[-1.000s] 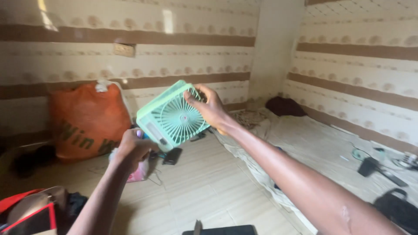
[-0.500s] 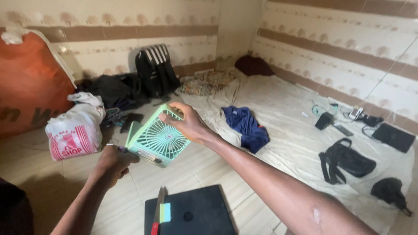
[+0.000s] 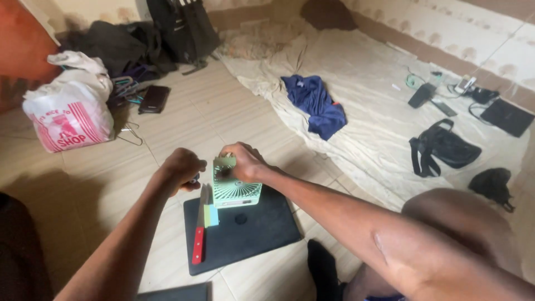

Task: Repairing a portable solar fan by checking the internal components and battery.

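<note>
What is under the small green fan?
The green fan, gripped by the right hand, stands on a flat black laptop on the tiled floor. A red-handled knife lies beside it. The fan's base hides its contact patch.

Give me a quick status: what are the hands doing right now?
Right hand gripping top of green fan, standing on black laptop. Left hand closed on small dark item beside it. Red-handled knife lies alongside.

A fan (image 3: 236,189) stands on the near edge of a laptop (image 3: 245,228) on the floor, with the right hand (image 3: 243,162) on its top. The left hand (image 3: 182,169) is just left of it. A knife (image 3: 199,234) lies on the laptop's left side. A shopping bag (image 3: 69,114) sits far left; a shirt (image 3: 315,105) lies on the sheet (image 3: 368,122) behind to the right.
</note>
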